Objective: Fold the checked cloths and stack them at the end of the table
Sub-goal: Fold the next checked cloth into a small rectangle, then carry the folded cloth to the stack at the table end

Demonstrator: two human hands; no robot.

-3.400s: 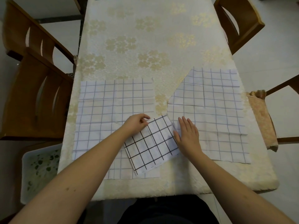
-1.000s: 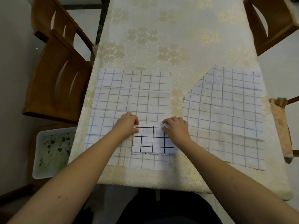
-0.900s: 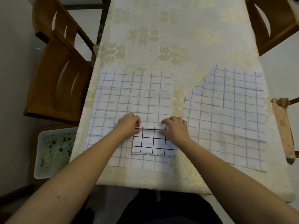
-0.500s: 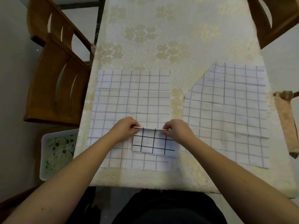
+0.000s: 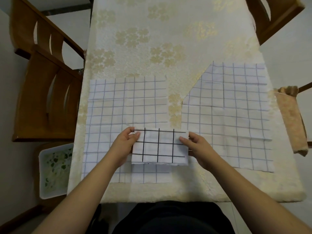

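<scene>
A small folded white cloth with bold black checks (image 5: 160,146) is held just above the near part of the table. My left hand (image 5: 124,146) grips its left edge, thumb on top. My right hand (image 5: 196,146) grips its right edge the same way. Under it lies an unfolded white cloth with thin blue checks (image 5: 121,112), flat on the left of the table. A second blue-checked cloth (image 5: 233,115) lies flat on the right, its far left corner turned under.
The table wears a cream tablecloth with gold flowers (image 5: 152,48). Wooden chairs stand at the left (image 5: 45,92) and far right (image 5: 273,16). A white tray with green leaves (image 5: 54,169) sits on the floor at the left. A beige towel (image 5: 292,120) hangs at the right.
The black-checked cloth went from a tilted square under flat hands to a narrower folded rectangle. Both hands now hold its side edges and have lifted it slightly.
</scene>
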